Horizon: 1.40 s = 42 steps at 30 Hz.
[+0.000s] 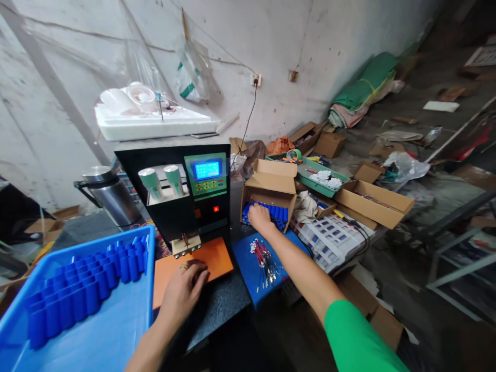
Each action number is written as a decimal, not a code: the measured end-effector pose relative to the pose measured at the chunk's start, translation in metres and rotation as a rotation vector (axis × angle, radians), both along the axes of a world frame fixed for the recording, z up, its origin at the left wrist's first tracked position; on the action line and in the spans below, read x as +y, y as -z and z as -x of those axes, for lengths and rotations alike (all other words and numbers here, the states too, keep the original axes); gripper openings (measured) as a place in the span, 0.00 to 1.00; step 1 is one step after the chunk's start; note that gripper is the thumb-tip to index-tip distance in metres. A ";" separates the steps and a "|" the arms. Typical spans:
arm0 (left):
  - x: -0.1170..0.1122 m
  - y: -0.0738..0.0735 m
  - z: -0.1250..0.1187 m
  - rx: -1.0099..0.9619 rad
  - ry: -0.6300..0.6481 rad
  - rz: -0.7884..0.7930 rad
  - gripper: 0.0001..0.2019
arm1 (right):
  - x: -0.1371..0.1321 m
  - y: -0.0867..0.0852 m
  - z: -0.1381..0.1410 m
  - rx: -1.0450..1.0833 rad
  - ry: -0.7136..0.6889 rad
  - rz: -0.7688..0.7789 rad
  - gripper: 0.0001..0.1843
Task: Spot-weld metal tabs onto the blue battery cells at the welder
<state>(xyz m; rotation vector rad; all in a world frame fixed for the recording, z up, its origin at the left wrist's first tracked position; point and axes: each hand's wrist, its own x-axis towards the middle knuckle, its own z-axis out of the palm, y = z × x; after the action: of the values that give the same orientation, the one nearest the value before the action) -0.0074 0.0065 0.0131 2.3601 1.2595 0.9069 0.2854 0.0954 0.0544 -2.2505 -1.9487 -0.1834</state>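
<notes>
My left hand (185, 287) rests on the orange board (219, 258), just under the electrode tips (186, 242) of a black spot welder (209, 217). Its fingers are curled together, and whatever they hold is hidden. Inside an open cardboard box (270, 182), my right hand (260, 217) reaches down onto blue cylindrical cells (279, 213). Those fingers are bent and closed among the cells; I cannot make out what is between them. Below that forearm, a bundle of red and black wire leads (265, 261) with white connectors lies on a blue mat (248, 284).
A blue tray (127, 315) at left holds rows of blue cells (85, 289). Behind it stands a steel jug (112, 194). To the right are a green tray (315, 178) with white parts, a long cardboard box (374, 201) and a white plastic crate (329, 240).
</notes>
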 end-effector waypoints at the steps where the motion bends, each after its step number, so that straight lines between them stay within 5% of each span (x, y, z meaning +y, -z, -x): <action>1: 0.000 0.000 0.000 0.001 0.002 -0.002 0.13 | 0.000 -0.001 0.000 0.010 0.004 0.004 0.16; 6: 0.000 0.001 0.000 0.002 0.009 0.005 0.14 | -0.014 -0.008 -0.009 0.145 0.011 -0.117 0.15; 9: 0.000 0.001 -0.001 -0.003 0.016 0.014 0.14 | -0.035 0.002 -0.022 0.282 0.003 -0.253 0.16; 16: 0.003 0.000 -0.004 0.003 0.013 0.028 0.16 | -0.080 0.053 -0.053 0.524 0.096 0.030 0.09; 31: 0.005 -0.004 -0.005 0.017 -0.016 0.012 0.18 | -0.074 0.070 -0.040 0.737 0.183 -0.074 0.11; 36: 0.004 -0.005 -0.004 0.011 -0.016 0.026 0.17 | -0.076 0.063 -0.052 0.992 0.128 -0.245 0.11; 42: 0.006 -0.005 -0.004 -0.050 -0.030 0.096 0.19 | -0.080 0.017 -0.053 1.466 -0.041 -0.561 0.12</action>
<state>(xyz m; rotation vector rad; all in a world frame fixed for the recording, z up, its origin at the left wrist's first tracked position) -0.0033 0.0125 0.0177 2.2368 1.2931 0.8885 0.3385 0.0151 0.0371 -1.2146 -0.9141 0.6513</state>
